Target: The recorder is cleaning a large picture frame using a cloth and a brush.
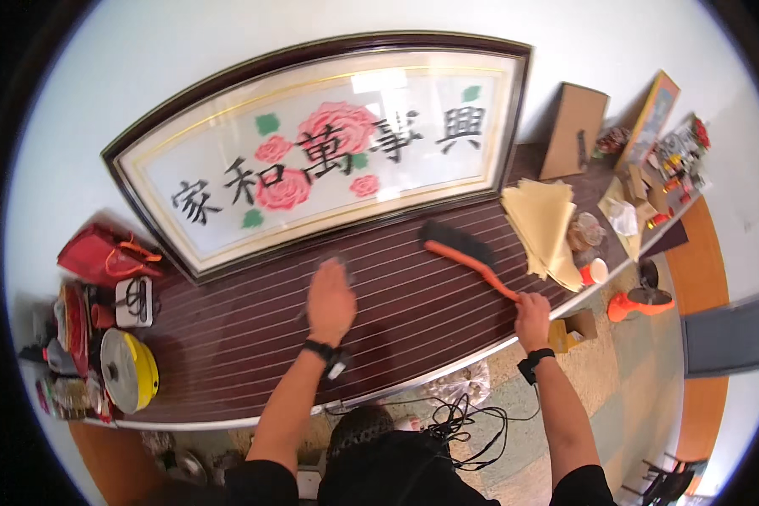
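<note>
My right hand (532, 318) grips the end of the orange handle of a bench brush (465, 253). The brush's dark bristles rest against the striped dark-red tabletop (405, 310), pointing toward the wall. Over the middle of the same tabletop is my left hand (332, 300), blurred, fingers pointing away from me. Faint dark shapes show at its fingertips and side; whether it holds something is unclear. Behind both hands a large fan-shaped picture frame (329, 145) leans on the wall, with brushed writing and pink flowers under glass.
To the left stand a yellow electric pot (129, 370), a white box with a black cable (134, 302) and a red bag (107, 254). On the right lie tan paper sheets (541, 228), a paper cup (594, 272) and a plastic jar (586, 231). Black cables (471, 424) hang before me.
</note>
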